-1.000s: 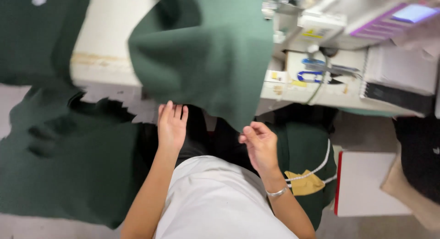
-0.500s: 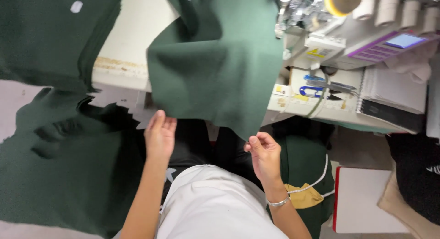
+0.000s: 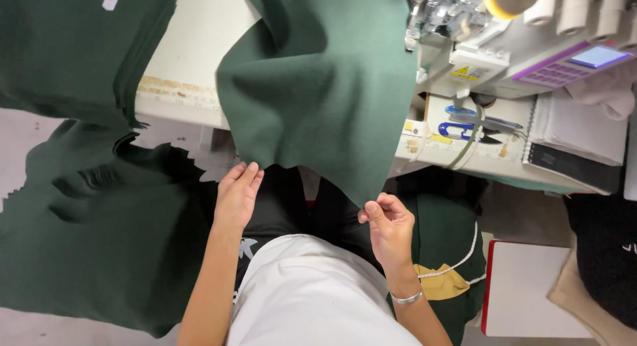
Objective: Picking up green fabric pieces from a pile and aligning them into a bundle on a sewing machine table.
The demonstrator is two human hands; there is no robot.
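Right hand (image 3: 390, 228): fingers closed, pinching the lower corner of the green fabric piece (image 3: 325, 87). Left hand (image 3: 237, 195): open, fingers extended, fingertips touching the fabric's lower edge. Fabric hangs down off the front edge of the worktop (image 3: 192, 61), upper part lying on it. Sewing machine (image 3: 504, 34) at worktop's right, just beside the fabric. Blue-handled scissors (image 3: 468, 127) on a ledge below the machine. More green fabric (image 3: 86, 253) heaped on the floor, left.

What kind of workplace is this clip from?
Likely a garment sewing workshop: an industrial sewing machine with thread cones, stacked dark green fabric pieces, and scissors on the worktable.
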